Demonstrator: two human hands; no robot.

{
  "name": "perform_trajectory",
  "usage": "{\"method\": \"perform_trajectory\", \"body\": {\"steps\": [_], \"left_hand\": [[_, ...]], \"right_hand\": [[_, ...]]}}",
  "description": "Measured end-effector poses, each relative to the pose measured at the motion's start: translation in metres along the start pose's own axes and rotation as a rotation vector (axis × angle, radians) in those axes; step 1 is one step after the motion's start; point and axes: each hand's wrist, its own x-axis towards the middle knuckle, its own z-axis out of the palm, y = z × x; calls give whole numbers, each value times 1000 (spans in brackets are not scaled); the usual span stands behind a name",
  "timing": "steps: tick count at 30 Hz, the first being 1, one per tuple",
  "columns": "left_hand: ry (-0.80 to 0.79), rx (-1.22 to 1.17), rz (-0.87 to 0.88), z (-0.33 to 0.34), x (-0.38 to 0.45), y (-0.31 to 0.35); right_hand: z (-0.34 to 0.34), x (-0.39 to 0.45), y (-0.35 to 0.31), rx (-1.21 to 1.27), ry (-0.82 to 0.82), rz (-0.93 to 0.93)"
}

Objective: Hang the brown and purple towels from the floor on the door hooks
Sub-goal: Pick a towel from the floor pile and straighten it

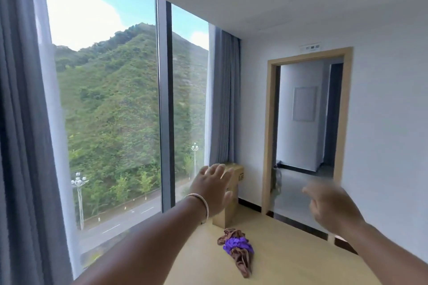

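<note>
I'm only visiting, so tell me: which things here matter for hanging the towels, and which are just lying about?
Part of the job:
purple towel
brown towel
left hand, open
right hand, blurred, apparently open
doorway; hooks not visible

Just lying about:
cardboard box
curtains
window

Bare floor [289, 250] lies open all around the brown towel [242, 259] and purple towel [234, 243], which lie bunched together. A cardboard box [228, 206] stands just beyond them against the window [111, 99], closing off that side. To the right, the doorway [305, 127] is open, and both hands [213, 187] hover well above the floor.
</note>
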Motion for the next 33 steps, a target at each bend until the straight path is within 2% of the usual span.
{"method": "perform_trajectory", "body": {"steps": [7, 15, 20, 26, 33], "left_hand": [[44, -130, 130, 36, 78, 94], [65, -218, 282, 86, 140, 152], [83, -266, 342, 113, 175, 162], [138, -286, 367, 140, 224, 143], [89, -291, 370, 180, 254, 137]], "right_hand": [[-4, -39, 109, -122, -77, 169], [6, -47, 154, -166, -136, 308], [11, -31, 160, -231, -135, 370], [23, 10, 156, -238, -100, 433], [57, 40, 158, -252, -177, 466]]}}
